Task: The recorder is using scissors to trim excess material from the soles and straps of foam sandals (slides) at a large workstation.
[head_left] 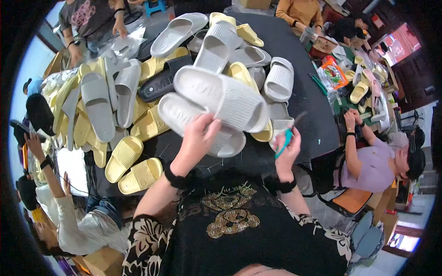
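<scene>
My left hand (195, 143) is closed on a pair of light grey slide sandals (241, 103), held up over the table. One slide overlaps the other, and their ribbed straps point right. To the right of them, my right hand (291, 154) is closed round small teal-handled scissors (284, 141), whose thin blades point up and away, slightly blurred. Two yellow slides (140, 175) lie on the table left of my left wrist. Behind the held pair sits a black slide (159, 86) among grey and yellow ones.
A heap of grey and yellow slides (96, 103) covers the left and far parts of the dark table (313, 129). People sit or stand on several sides. At right, another table carries slides and an orange-edged package (334, 73).
</scene>
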Available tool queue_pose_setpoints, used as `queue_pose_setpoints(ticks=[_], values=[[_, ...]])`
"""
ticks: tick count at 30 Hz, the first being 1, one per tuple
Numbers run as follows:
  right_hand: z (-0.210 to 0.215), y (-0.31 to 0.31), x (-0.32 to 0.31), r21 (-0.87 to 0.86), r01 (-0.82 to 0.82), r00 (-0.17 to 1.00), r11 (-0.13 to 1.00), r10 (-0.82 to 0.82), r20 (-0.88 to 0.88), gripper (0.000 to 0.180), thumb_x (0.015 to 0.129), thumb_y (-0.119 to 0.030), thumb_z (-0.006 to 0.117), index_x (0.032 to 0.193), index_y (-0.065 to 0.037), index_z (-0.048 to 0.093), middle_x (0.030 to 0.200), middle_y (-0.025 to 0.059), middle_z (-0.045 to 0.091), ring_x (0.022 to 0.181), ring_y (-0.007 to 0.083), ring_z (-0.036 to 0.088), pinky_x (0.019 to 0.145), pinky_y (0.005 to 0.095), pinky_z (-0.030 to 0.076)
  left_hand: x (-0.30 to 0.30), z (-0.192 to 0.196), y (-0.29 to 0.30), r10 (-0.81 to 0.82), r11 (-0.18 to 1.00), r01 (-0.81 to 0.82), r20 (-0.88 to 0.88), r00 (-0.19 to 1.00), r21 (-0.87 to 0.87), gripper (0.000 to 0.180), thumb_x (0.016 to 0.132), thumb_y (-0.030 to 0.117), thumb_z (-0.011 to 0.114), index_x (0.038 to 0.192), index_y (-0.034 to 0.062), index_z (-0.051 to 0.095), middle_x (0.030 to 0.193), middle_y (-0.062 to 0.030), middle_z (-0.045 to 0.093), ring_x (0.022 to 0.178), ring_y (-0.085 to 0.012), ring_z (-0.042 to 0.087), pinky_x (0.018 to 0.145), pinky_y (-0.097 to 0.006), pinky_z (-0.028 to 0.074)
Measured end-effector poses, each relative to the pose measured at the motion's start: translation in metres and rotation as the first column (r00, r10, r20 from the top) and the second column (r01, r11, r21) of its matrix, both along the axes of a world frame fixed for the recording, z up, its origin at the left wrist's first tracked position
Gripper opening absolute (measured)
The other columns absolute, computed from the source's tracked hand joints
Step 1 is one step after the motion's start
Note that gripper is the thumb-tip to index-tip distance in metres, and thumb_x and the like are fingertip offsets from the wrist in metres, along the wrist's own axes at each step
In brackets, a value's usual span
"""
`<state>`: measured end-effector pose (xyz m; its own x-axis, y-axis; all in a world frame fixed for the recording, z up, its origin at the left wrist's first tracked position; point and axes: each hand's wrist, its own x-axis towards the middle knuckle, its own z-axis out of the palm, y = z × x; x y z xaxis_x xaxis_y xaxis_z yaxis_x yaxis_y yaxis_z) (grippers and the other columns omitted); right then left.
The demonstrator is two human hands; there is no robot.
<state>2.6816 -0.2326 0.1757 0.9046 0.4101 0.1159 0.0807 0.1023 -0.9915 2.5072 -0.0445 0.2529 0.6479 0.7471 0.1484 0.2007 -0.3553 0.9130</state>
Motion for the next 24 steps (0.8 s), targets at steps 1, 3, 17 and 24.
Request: queue_pose_setpoints(ticks=[1,3,17,24], values=[[0.002,-0.007,0.002,-0.045,0.072,0.997,0.996,-0.073,-0.009,0.041,0.088,-0.005,0.058,0.126,-0.001,0.042,0.091,0.0048,0.055,0.065,0.0080,0.053,0.053,0.0216,0.046,0.011,0.006,0.003,-0.094,0.991,0.098,-0.050,0.994,0.096,0.022,0.087,0.015,0.060,0.098,-0.0031,0.062,0.077,-0.0124,0.061,0.073,-0.0183,0.059,0.068,-0.029,0.047],[0.004,-0.016,0.011,0.015,0.159,0.986,0.987,-0.159,0.056,0.043,0.088,-0.007,0.060,0.126,-0.001,0.041,0.084,0.0041,0.055,0.063,0.0080,0.052,0.054,0.0216,0.044,0.041,0.015,0.003,-0.117,0.954,0.126,-0.048,0.992,0.272,0.021,0.085,0.017,0.061,0.096,-0.0004,0.064,0.077,-0.0173,0.060,0.071,-0.0295,0.061,0.067,-0.035,0.048],[0.025,-0.009,0.041,-0.057,0.200,0.980,0.978,-0.199,0.015,0.049,0.086,-0.009,0.064,0.127,0.004,0.040,0.098,0.0115,0.060,0.081,0.0145,0.060,0.059,0.0223,0.050,0.132,0.024,0.008,-0.344,0.755,0.406,-0.217,0.914,0.514,0.016,0.077,0.023,0.061,0.075,0.0074,0.066,0.069,-0.0159,0.060,0.070,-0.0336,0.060,0.068,-0.044,0.049],[-0.001,0.002,0.013,0.034,-0.115,0.980,0.993,0.119,-0.158,0.046,0.084,-0.002,0.062,0.126,0.003,0.042,0.114,0.0074,0.053,0.101,0.0149,0.051,0.089,0.0270,0.041,0.061,0.011,0.012,-0.408,0.766,0.495,-0.285,0.867,0.410,0.026,0.076,0.020,0.065,0.096,0.0049,0.061,0.083,-0.0165,0.060,0.082,-0.0341,0.059,0.074,-0.044,0.048]])
